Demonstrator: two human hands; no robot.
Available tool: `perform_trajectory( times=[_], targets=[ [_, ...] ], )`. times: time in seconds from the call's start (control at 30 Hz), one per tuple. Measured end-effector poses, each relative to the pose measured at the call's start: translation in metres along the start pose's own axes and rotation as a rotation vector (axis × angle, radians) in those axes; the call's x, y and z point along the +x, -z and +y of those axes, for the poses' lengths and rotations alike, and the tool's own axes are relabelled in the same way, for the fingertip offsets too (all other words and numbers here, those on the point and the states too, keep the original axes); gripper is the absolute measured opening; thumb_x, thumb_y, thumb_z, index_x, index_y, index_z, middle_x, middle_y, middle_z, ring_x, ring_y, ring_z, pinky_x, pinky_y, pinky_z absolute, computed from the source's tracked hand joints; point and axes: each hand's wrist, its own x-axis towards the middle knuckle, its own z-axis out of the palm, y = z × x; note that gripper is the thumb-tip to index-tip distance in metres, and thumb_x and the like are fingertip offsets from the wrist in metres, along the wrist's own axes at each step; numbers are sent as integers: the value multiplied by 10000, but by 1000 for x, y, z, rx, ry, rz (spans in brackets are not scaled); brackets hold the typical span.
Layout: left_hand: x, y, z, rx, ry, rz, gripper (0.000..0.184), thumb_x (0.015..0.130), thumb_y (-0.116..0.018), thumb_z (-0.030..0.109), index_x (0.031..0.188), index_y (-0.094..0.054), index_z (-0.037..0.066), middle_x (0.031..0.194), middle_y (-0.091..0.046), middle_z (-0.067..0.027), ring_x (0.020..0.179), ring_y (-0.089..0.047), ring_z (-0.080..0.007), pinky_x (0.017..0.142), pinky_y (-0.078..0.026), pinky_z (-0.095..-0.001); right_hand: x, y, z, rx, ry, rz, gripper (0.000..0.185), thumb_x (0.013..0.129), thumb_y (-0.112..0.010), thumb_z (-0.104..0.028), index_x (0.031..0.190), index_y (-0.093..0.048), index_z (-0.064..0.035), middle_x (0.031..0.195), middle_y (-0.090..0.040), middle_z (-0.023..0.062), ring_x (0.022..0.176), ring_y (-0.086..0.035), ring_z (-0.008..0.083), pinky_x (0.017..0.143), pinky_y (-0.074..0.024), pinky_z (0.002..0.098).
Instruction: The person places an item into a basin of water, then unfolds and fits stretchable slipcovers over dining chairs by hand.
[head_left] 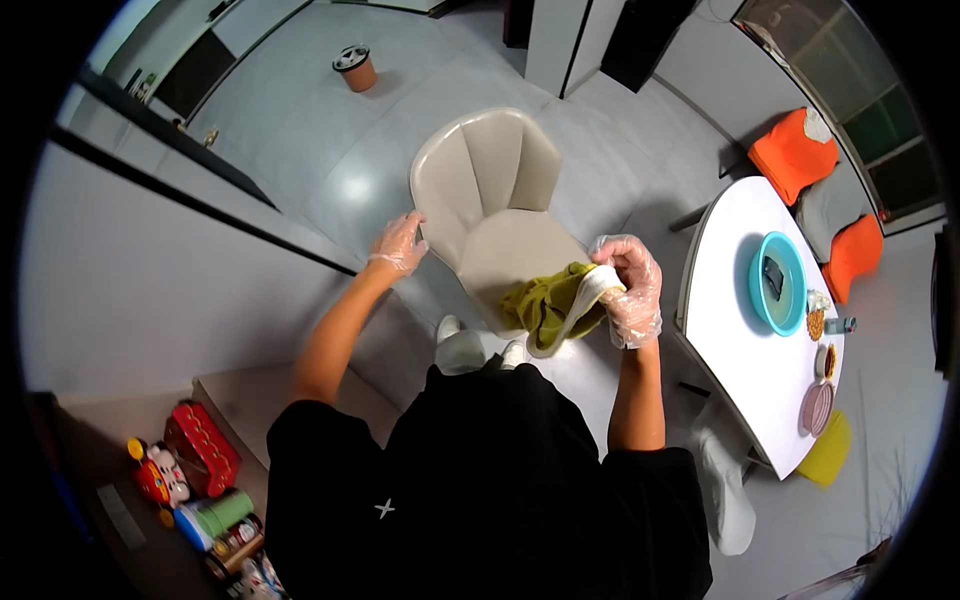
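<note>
My right hand (632,290), in a clear plastic glove, grips the white-edged part of an olive-green cloth (548,308). The cloth hangs bunched over the front of the seat of a beige chair (485,170). On the other side, my left hand (399,245), gloved too, is at the left edge of the chair's backrest, its fingers apart and nothing held in them. Whether its fingertips touch the chair cannot be made out.
A white table (720,300) at the right bears a turquoise basin (777,284) with a dark item inside. Orange chairs (793,157) stand behind it. An orange-brown bucket (355,70) is on the floor ahead. Toys and a red box (203,448) lie at the lower left.
</note>
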Motion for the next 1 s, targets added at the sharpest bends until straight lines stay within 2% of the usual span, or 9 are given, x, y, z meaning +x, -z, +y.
perform_trajectory(
  times=[0.13,0.23,0.43,0.53,0.63,0.73,0.83,0.93,1.0],
  targets=[
    [92,-8,-70,639,-501,18,345,887,-557,182,1231,-551,152,1399,-465,-92,1315,-417,-237,1103,-310,-462,11,-18,12,-8,-55,99,205,752,-662,39,934,-587,-16,815,-614,20,748,-581,73,692,-473,225],
    [163,-4,-100,855,-820,-104,409,860,-561,151,1268,-533,166,1432,-438,-80,1372,-349,-239,1163,-199,-457,21,-37,27,-14,-50,243,209,736,-643,42,929,-587,-15,833,-620,25,756,-593,83,703,-480,228],
    [272,6,-117,833,-1265,-212,426,820,-622,162,1239,-549,150,1388,-462,-108,1367,-351,-237,1174,-188,-457,18,-69,40,-98,-31,465,206,729,-634,36,926,-585,-2,907,-609,47,805,-610,110,740,-479,235],
    [296,17,-95,841,-1435,-344,545,716,-724,226,1216,-548,101,1338,-484,-131,1353,-365,-247,1169,-224,-441,10,-89,41,-151,-6,603,170,753,-644,25,908,-583,-12,913,-601,38,817,-606,112,754,-475,238],
    [310,21,-97,584,-1527,-396,588,638,-756,315,1135,-576,57,1232,-547,-132,1272,-452,-270,1140,-288,-413,-4,-98,47,-187,-57,736,172,760,-666,-47,904,-576,-27,923,-581,32,844,-582,117,784,-458,245],
    [322,1,-104,654,-1599,-340,594,515,-758,328,1005,-604,30,1058,-614,-129,1097,-561,-278,1045,-390,-391,-14,-104,51,-212,-96,835,268,751,-727,-182,916,-562,-50,934,-551,30,881,-538,129,816,-435,259],
    [326,-9,-104,714,-1540,-439,500,470,-720,296,882,-616,33,901,-638,-115,931,-604,-272,929,-444,-354,-23,-100,52,-198,-63,849,347,745,-771,-263,938,-562,-65,931,-536,24,898,-520,126,831,-424,261],
    [319,-6,-101,682,-1558,-340,412,469,-705,276,798,-612,48,838,-646,-100,869,-616,-255,859,-451,-327,-22,-86,32,-230,56,840,306,768,-744,-225,932,-559,-43,938,-546,32,894,-540,130,830,-434,266],
    [307,-1,-94,682,-1534,-307,419,475,-702,275,814,-621,44,827,-647,-100,860,-621,-251,862,-453,-320,-27,-72,16,-231,107,869,456,728,-793,-371,948,-564,-44,934,-538,40,893,-532,145,831,-435,271]
  ],
)
